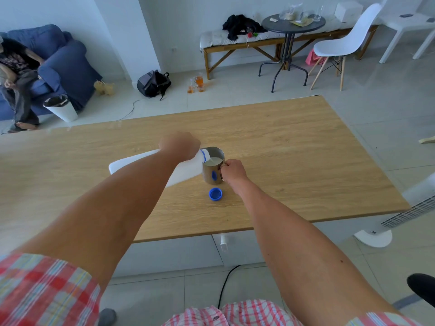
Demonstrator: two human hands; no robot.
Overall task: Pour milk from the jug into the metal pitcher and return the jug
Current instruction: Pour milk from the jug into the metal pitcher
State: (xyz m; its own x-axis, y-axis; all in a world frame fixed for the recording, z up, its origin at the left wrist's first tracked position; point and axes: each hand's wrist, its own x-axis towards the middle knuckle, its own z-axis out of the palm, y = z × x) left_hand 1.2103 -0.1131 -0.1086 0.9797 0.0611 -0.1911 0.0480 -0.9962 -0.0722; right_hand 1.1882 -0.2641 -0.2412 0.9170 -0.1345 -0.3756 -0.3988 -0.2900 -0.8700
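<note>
Bare wooden table (294, 142) all around, obstructed only by blue cap (215, 194) just before metal pitcher (213, 170).

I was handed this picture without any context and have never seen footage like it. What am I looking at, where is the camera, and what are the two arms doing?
There is no machine here: a person wears one wide-angle camera on the head, looking forward and down, so both arms reach in from the bottom. The left hand holds a white milk jug, tilted so its open neck hangs over a metal pitcher, with milk running in. The pitcher already holds some milk. The right hand grips the pitcher's handle and steadies it. The pitcher stands on a wooden table. The jug's blue cap lies loose on the table just in front of the pitcher.
</note>
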